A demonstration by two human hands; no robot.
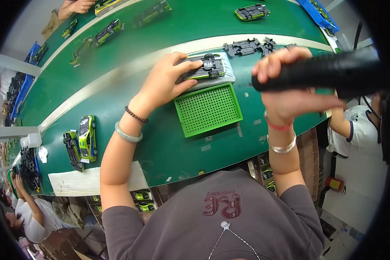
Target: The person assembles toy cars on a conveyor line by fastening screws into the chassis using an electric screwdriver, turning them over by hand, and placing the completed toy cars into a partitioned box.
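Note:
My left hand [167, 80] grips a toy car [207, 69] lying wheels-up, its black underside showing and green along its edge. The car rests on a pale block [229, 71]. My index finger presses on the underside while the thumb lies along the near side. My right hand [281, 97] is wrapped round a thick black tool that looks like an electric screwdriver [316, 71], held above the table close to the camera; its bit cannot be seen. Just below the car sits a shallow green perforated basket [210, 110].
Black car chassis parts [243, 47] lie beyond the car. Two toy cars [87, 138] stand at the left by a white sheet [76, 183]. More overturned cars [252, 12] are on the green belt behind a pale rail [73, 102]. Co-workers sit on both sides.

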